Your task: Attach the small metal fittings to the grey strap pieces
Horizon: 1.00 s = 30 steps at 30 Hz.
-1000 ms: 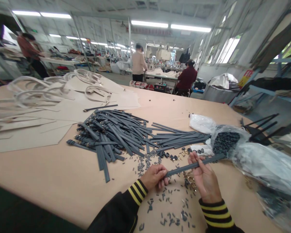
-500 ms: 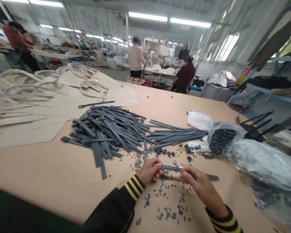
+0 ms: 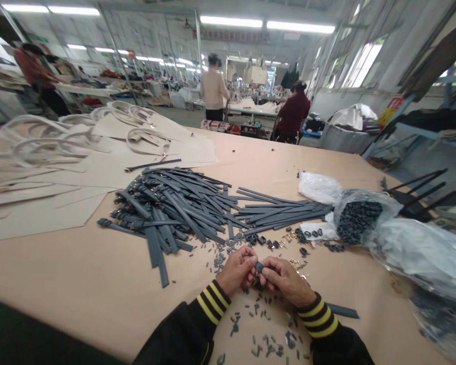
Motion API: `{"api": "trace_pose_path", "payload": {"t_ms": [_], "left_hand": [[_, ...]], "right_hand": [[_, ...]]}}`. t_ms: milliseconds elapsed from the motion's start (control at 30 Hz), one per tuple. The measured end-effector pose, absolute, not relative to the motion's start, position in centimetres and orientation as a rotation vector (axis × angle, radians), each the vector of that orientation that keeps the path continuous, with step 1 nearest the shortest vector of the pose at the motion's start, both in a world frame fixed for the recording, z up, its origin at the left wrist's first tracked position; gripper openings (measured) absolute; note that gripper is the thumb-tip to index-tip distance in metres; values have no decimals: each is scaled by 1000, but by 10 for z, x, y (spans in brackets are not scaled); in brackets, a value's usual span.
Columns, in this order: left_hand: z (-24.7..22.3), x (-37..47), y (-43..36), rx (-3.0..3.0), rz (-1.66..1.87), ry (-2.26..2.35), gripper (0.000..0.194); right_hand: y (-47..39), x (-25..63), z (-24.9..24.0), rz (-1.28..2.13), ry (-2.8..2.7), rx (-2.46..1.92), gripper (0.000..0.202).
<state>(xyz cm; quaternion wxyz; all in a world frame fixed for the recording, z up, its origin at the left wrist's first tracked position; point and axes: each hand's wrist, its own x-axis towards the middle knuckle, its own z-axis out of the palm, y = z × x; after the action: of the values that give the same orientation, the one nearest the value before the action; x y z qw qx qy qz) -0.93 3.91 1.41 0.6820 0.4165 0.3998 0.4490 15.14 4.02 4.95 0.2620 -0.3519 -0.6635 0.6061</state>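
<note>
My left hand [image 3: 238, 268] is closed on a dark blue-grey strap [image 3: 259, 266], pinching it between thumb and fingers. Close beside it, my right hand [image 3: 286, 280] also pinches the strap, and the fingertips almost meet. Only a short piece shows between them. A strap end [image 3: 342, 310] juts out past my right cuff; it seems to belong to the same strap, but the stretch between is hidden. Small dark offcuts [image 3: 266, 342] are scattered on the table below my hands. Just beyond them lie loose dark loops [image 3: 275, 244] and gold-coloured buckle pieces [image 3: 297, 264].
A heap of buckled straps [image 3: 171, 203] lies left of centre, with plain straps [image 3: 285, 210] beside it. Cream bag panels with handles [image 3: 61, 172] cover the far left. A plastic bag of dark loops [image 3: 359, 218] and clear plastic bags [image 3: 421, 258] stand at right. People work behind.
My right hand has slid left along the strap to meet my left hand, so less strap shows between them. My left hand stays at about the same place. The view has shifted slightly.
</note>
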Motion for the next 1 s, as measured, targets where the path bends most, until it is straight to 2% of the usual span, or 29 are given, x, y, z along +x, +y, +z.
{"api": "trace_pose_path", "payload": {"t_ms": [133, 300, 433, 567, 733, 1000], "left_hand": [[17, -10, 39, 1061, 1067, 872, 26], [24, -7, 33, 1634, 1231, 1265, 14], [24, -3, 26, 1895, 1218, 1301, 12], [21, -3, 26, 1858, 1138, 1286, 13], [16, -5, 30, 1532, 1019, 1201, 13], [14, -4, 29, 1343, 1155, 1333, 14]], "right_hand": [[39, 150, 49, 1666, -1777, -912, 28], [39, 147, 40, 1647, -1725, -1066, 29], [38, 144, 37, 1510, -1727, -1118, 23], [37, 145, 34, 1415, -1866, -1114, 21], [35, 143, 33, 1307, -1950, -1082, 17], [33, 132, 32, 1289, -1805, -1134, 8]]}}
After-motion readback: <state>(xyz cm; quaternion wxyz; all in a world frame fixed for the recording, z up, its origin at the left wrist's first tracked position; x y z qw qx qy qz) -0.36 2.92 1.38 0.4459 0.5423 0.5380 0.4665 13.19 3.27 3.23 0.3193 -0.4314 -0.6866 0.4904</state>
